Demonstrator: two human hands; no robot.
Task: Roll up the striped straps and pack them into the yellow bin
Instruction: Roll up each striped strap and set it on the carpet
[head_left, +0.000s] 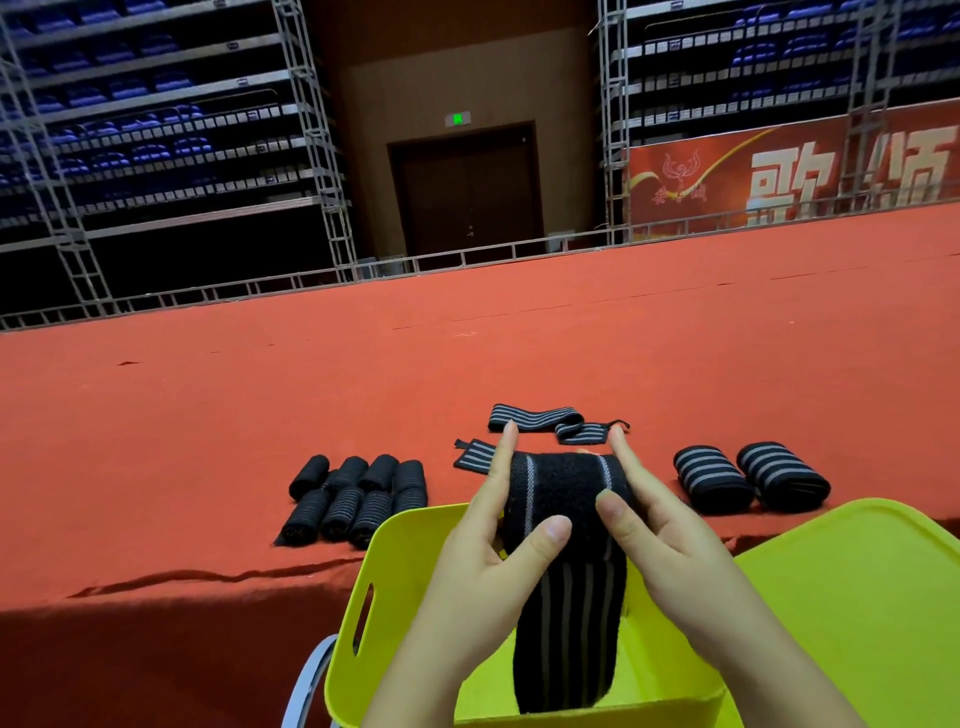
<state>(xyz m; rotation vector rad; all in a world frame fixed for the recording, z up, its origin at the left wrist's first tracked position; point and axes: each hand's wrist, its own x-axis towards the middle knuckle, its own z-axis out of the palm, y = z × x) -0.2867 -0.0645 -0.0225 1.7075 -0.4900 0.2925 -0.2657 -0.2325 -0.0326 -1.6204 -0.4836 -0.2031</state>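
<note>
Both hands grip one strap (563, 499) above the bin (395, 561): the left hand (488, 551) and right hand (660, 540) pinch its rolled top between thumbs and fingers, and its loose tail hangs down into the bin. Beyond, on the red table (208, 415), lie eight rolls (358, 499) at left, two flat straps (540, 418) in the middle, two rolls (750, 475) at right

A red banner (789, 176) hangs on the far right, below the seating. It carries large pale Chinese characters, of which "歌" and "颂" can be read, the second partly hidden behind a truss. To their left on the banner is a small emblem with tiny characters under it, too small to read. Above the far door (467, 189), a green exit sign (457, 119) glows; its marking is illegible.
</note>
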